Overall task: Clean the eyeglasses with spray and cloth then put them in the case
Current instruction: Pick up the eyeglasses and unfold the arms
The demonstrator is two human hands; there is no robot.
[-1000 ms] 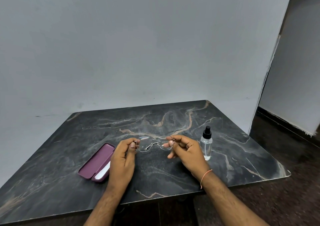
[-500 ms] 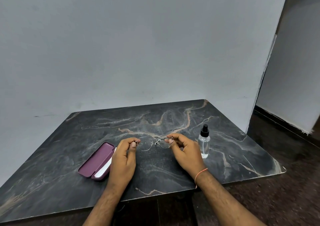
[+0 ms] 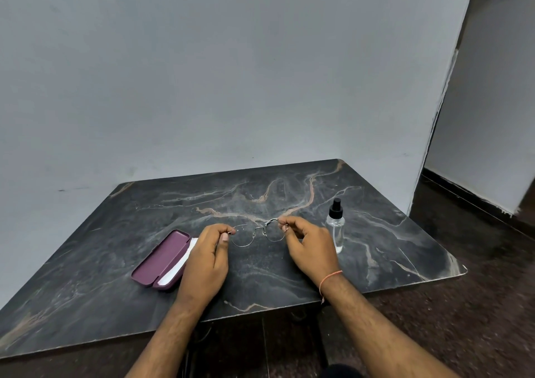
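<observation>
Glasses (image 3: 257,233) hang just above the table (image 3: 376,233), my left hand (image 3: 206,261) and right hand (image 3: 311,247) each pinching one end. Left of them the purple case (image 3: 160,259) holds something white; the clear spray bottle (image 3: 336,227) stands right

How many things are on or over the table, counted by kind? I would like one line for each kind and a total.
Eyeglasses, held by the left hand and the right hand: 1
Purple case, lid open: 1
White cloth in the case: 1
Spray bottle, upright: 1
Total: 4
</observation>
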